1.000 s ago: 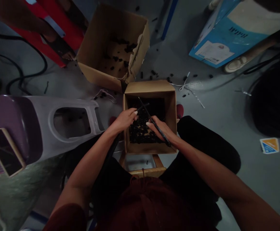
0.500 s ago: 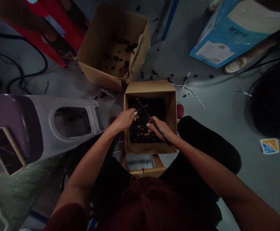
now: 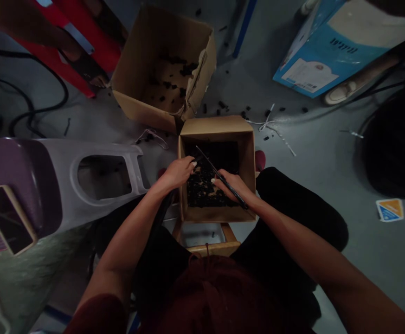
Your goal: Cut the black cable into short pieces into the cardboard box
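In the head view, my left hand (image 3: 176,174) sits over the cardboard box (image 3: 216,125), its fingers curled together above the heap of small black pieces (image 3: 205,195); I can't tell whether they grip one. My right hand (image 3: 233,185) has its fingers closed on a thin black rod (image 3: 219,176) slanting across the box. Just beyond the box stands a torn carton (image 3: 136,109) holding more black pieces, with loose pieces (image 3: 221,105) on the grey floor (image 3: 327,153) beside it.
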A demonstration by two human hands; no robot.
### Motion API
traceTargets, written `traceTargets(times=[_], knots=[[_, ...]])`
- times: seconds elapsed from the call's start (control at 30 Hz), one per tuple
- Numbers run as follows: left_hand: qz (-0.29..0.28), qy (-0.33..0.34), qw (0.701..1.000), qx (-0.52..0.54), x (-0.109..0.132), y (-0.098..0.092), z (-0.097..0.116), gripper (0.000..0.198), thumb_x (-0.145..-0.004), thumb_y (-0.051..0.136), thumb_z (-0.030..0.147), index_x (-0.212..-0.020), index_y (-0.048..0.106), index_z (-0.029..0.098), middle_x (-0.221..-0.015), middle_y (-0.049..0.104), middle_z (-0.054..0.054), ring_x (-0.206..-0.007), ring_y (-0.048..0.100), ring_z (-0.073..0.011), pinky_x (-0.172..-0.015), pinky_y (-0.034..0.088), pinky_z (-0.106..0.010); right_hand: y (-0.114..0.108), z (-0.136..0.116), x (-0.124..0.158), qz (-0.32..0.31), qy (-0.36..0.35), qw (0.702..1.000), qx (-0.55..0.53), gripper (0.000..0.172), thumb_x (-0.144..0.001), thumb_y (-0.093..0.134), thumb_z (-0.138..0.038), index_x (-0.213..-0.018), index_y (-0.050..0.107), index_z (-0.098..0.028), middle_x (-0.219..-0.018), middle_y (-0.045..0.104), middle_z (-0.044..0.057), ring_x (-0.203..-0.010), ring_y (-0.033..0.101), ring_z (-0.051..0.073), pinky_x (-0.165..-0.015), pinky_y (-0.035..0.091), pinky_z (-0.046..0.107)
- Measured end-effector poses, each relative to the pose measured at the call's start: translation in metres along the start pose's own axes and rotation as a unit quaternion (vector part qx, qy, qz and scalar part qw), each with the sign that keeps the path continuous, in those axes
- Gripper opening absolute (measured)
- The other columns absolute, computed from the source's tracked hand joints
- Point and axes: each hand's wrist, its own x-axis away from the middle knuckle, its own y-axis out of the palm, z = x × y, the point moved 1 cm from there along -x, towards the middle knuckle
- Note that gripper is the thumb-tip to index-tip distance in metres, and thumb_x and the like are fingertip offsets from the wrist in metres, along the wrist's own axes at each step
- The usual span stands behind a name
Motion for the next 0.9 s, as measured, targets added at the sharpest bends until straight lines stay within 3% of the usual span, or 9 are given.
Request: traceTargets(times=[0.17,0.27,0.43,0.57,0.73,0.9], knots=[[0.0,0.0,1.0,0.029,0.0,-0.001,0.001,0.019,-0.086,0.042,0.018,-0.087,0.06,0.013,-0.069,0.055,-0.002,-0.065,0.049,-0.0117,-0.063,0.034,-0.023,-0.003,0.0,-0.001,0.01,0.017,1.0,-0.011,0.02,-0.085,0.046,-0.041,-0.084,0.051,-0.022,-0.068,0.059,0.0,-0.061,0.056,0.016,-0.057,0.038,0.024],[-0.021,-0.015,0.994,0.109,0.001,-0.001,0.004,0.018,-0.085,0.045,0.021,-0.088,0.061,0.014,-0.066,0.052,0.0,-0.06,0.047,-0.0097,-0.058,0.034,-0.021,-0.009,-0.001,-0.004,0.036,0.045,0.994,-0.09,0.023,-0.084,0.046,-0.045,-0.087,0.049,-0.023,-0.064,0.056,-0.002,-0.054,0.054,0.013,-0.055,0.04,0.023],[-0.081,-0.047,0.955,0.282,0.006,0.003,0.018,0.025,-0.082,0.051,0.031,-0.099,0.06,0.014,-0.066,0.05,0.002,-0.052,0.042,-0.0055,-0.049,0.031,-0.017,-0.023,-0.004,-0.012,0.098,0.033,0.956,-0.274,0.031,-0.08,0.049,-0.049,-0.093,0.043,-0.022,-0.073,0.056,-0.001,-0.054,0.053,0.011,-0.055,0.046,0.024],[-0.121,-0.036,0.93,0.345,0.008,0.009,0.029,0.03,-0.081,0.055,0.034,-0.102,0.06,0.014,-0.066,0.05,0.002,-0.053,0.042,-0.0049,-0.048,0.031,-0.017,-0.031,-0.01,-0.014,0.093,0.036,0.917,-0.385,0.037,-0.074,0.056,-0.048,-0.097,0.041,-0.023,-0.071,0.054,-0.003,-0.059,0.055,0.012,-0.056,0.048,0.026],[-0.134,-0.028,0.924,0.357,0.005,0.019,0.033,0.029,-0.081,0.057,0.032,-0.104,0.059,0.014,-0.065,0.049,0.002,-0.053,0.043,-0.005,-0.047,0.031,-0.016,-0.034,-0.01,-0.015,0.097,0.046,0.892,-0.44,0.037,-0.069,0.061,-0.038,-0.098,0.041,-0.025,-0.061,0.047,-0.008,-0.052,0.051,0.011,-0.053,0.046,0.025],[-0.175,-0.046,0.886,0.426,0.008,0.025,0.039,0.033,-0.083,0.054,0.037,-0.107,0.056,0.015,-0.069,0.051,0.002,-0.053,0.045,-0.0047,-0.047,0.036,-0.016,-0.049,0.008,-0.024,0.171,0.023,0.856,-0.487,0.039,-0.064,0.066,-0.031,-0.094,0.042,-0.025,-0.07,0.048,-0.007,-0.054,0.05,0.008,-0.052,0.045,0.024]])
